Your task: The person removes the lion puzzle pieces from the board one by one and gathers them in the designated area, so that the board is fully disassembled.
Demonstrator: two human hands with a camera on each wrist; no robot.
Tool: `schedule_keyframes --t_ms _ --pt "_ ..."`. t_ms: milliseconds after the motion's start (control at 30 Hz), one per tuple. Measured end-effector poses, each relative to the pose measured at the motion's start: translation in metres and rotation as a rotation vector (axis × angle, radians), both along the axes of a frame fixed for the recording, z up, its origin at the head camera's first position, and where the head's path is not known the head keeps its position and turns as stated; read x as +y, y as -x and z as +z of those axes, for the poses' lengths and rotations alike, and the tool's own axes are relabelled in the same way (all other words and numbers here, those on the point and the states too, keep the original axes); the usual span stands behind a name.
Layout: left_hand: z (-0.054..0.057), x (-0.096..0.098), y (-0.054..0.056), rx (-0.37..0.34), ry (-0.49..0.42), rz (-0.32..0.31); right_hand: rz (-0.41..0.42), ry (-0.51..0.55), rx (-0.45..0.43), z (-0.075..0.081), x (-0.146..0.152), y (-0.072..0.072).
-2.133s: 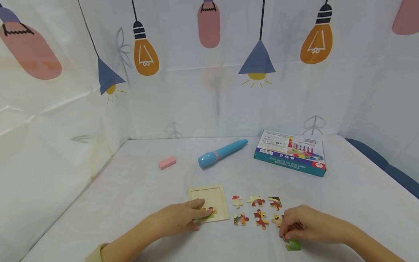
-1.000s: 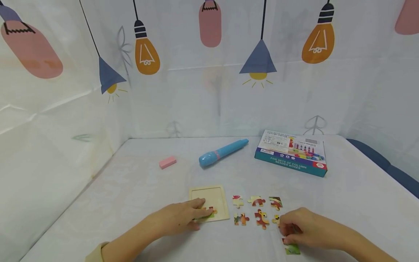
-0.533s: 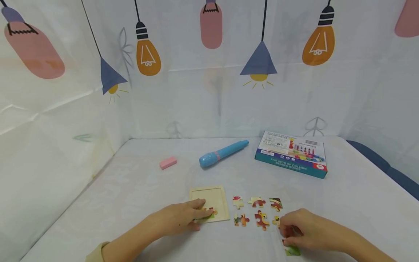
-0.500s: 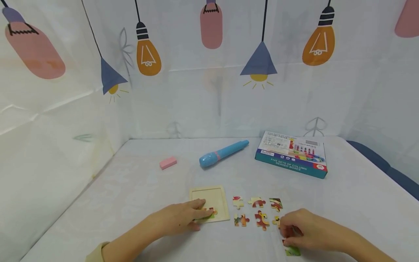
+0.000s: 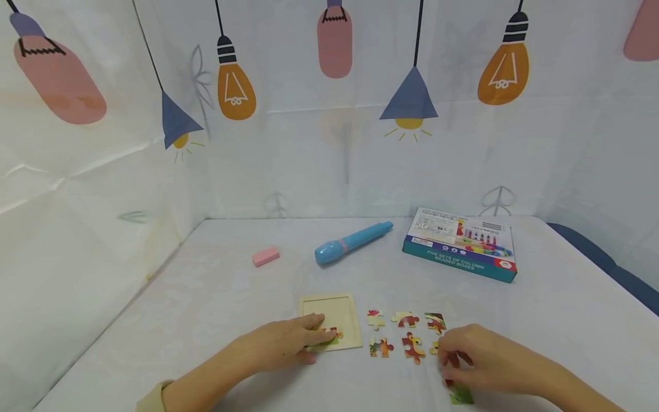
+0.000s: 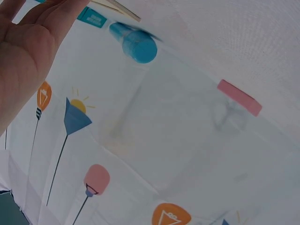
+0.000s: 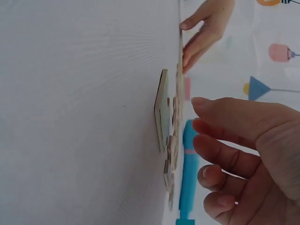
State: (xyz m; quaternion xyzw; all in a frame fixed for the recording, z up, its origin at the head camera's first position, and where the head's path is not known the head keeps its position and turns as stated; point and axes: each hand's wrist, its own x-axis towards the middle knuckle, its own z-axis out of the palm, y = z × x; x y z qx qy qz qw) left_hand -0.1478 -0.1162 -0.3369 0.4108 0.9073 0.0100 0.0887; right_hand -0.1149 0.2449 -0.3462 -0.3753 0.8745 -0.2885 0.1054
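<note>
My left hand (image 5: 283,345) rests with extended fingers on a square wooden puzzle tray (image 5: 337,305). Under its fingers, puzzle pieces (image 5: 332,336) fill part of the tray's near edge; the hand hides some of them. My right hand (image 5: 486,359) hovers with loosely bent fingers over a green and red jigsaw piece (image 5: 463,395) on the table. In the right wrist view nothing sits between thumb and fingers, and a jigsaw piece (image 7: 161,112) lies apart from them. Several loose pieces, among them a brown one (image 5: 413,347), lie in two rows between the hands.
Farther back lie a pink block (image 5: 265,256), a blue microphone-shaped toy (image 5: 353,242) and a teal-edged boxed bead set (image 5: 460,244). A white sheet printed with lamps (image 5: 409,97) hangs behind the table. A dark blue chair edge (image 5: 584,249) shows at the right.
My right fingers and thumb, earlier at the green and red piece, have risen slightly off it. That piece shifted a little under them before. The left hand has stayed on the tray.
</note>
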Motion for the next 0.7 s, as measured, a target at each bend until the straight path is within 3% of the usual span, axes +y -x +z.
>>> schedule_keyframes --t_ms 200,400,700 --pt "0.0 0.0 0.0 -0.004 -0.021 -0.006 -0.016 -0.017 0.155 0.007 -0.011 0.003" --pt "0.0 0.001 0.002 -0.058 -0.036 0.036 -0.036 -0.062 0.287 0.015 -0.027 0.001" --pt "0.001 0.002 0.004 -0.11 0.006 0.123 -0.056 -0.152 0.245 0.023 -0.062 0.007"
